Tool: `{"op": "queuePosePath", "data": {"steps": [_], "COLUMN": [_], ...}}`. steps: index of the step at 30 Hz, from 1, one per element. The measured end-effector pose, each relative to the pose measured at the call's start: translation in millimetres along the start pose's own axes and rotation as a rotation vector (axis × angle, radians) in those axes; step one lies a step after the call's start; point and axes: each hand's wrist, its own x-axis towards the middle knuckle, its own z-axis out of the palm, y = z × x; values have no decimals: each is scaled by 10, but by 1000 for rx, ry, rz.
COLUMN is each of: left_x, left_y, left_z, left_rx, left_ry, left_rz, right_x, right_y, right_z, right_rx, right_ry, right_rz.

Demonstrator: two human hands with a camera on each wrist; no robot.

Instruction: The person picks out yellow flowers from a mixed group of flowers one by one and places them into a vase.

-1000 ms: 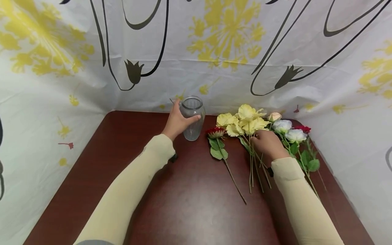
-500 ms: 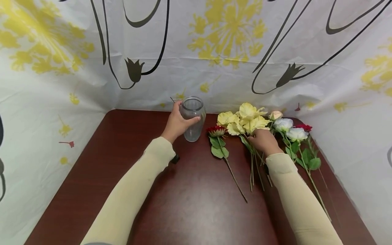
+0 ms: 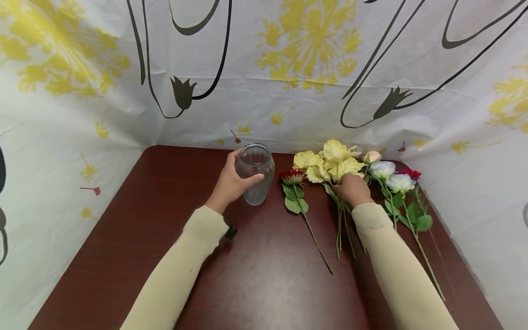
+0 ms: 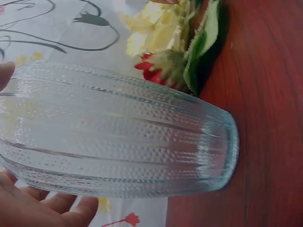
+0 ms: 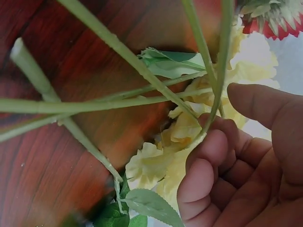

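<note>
My left hand (image 3: 231,181) grips a clear glass vase (image 3: 259,190) near its top, thumb in front and fingers around the far side. The left wrist view shows the ribbed, dotted glass of the vase (image 4: 118,137) and fingertips along its side. Over to the right, my right hand (image 3: 354,189) curls its fingers round stems of artificial yellow flowers (image 3: 336,160), just below the blooms. In the right wrist view, green stems (image 5: 137,64) cross in front, and the thumb stands apart from the curled fingers. Between the two hands lies a red flower (image 3: 293,178) with green leaves.
White flowers (image 3: 382,170), a peach rose (image 3: 372,156) and another red flower (image 3: 411,173) lie at the right edge of the dark red-brown table (image 3: 264,275). A white patterned cloth (image 3: 231,105) hangs along the back and sides.
My left hand has brought the vase a little toward me and slightly left. The right hand has shifted slightly left among the yellow flowers' stems; the flowers have hardly moved.
</note>
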Motion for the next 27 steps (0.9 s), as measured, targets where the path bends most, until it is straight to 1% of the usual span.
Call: {"op": "queuePosePath", "data": {"steps": [6, 10, 14, 17, 19, 22, 27], "left_x": [-213, -306, -380, -424, -440, -458, -497], "left_y": [21, 12, -6, -23, -36, -44, -46], "left_z": [16, 8, -26, -52, -59, -64, -89], "left_rx": [-47, -76, -62, -58, -74, -83, -83], "left_ry": [-7, 9, 31, 34, 26, 27, 38], "left_rz": [55, 87, 95, 89, 89, 98, 115], "right_x": [24, 28, 17, -8, -30, -62, -100], "right_y": [-10, 15, 64, 94, 107, 109, 67], "right_z": [9, 27, 42, 16, -19, -79, -142], "right_rx": [-8, 30, 144, 264, 343, 436, 507], "right_ry": [-12, 4, -28, -67, -75, -62, -15], "right_rz": [15, -2, -14, 14, 46, 60, 33]}}
